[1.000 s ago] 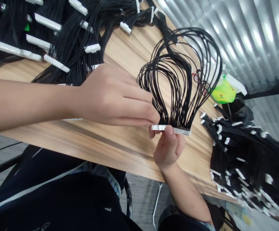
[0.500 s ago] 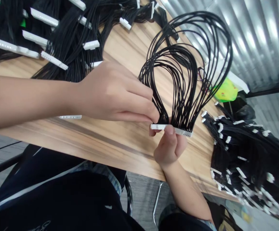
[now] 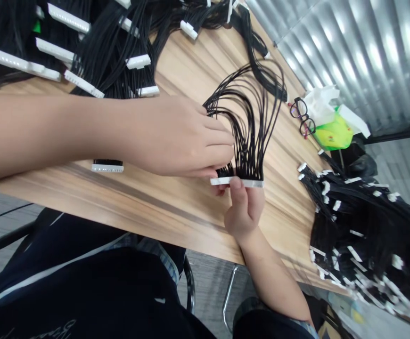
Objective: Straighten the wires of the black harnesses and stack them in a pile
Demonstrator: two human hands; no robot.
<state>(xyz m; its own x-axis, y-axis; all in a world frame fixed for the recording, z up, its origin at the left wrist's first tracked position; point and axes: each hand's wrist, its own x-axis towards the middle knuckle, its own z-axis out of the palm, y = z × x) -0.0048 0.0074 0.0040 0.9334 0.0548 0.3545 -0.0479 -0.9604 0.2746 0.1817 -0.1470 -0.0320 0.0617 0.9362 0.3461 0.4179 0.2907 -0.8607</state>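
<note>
My right hand (image 3: pixel 243 205) pinches a long white connector (image 3: pixel 250 183) between thumb and fingers, holding it above the wooden table. Many thin black wires (image 3: pixel 258 136) rise from this connector and loop over to the left, behind my other hand. My left hand (image 3: pixel 194 141) is closed at the connector's left end, its fingers bent around the wires there. The fingertips and the wire ends beneath them are mostly hidden.
Black wire bundles with white connectors (image 3: pixel 84 84) cover the table's far left. Another heap of harnesses (image 3: pixel 367 226) lies at the right. Glasses (image 3: pixel 303 116) and a green-yellow packet (image 3: pixel 334 134) sit by the corrugated metal wall (image 3: pixel 360 47). The table's near edge (image 3: pixel 148 235) runs before my lap.
The connector and my right hand have shifted a little left. The wire loops have sunk lower and swung left. My left hand has turned, its fingers now further over the wires.
</note>
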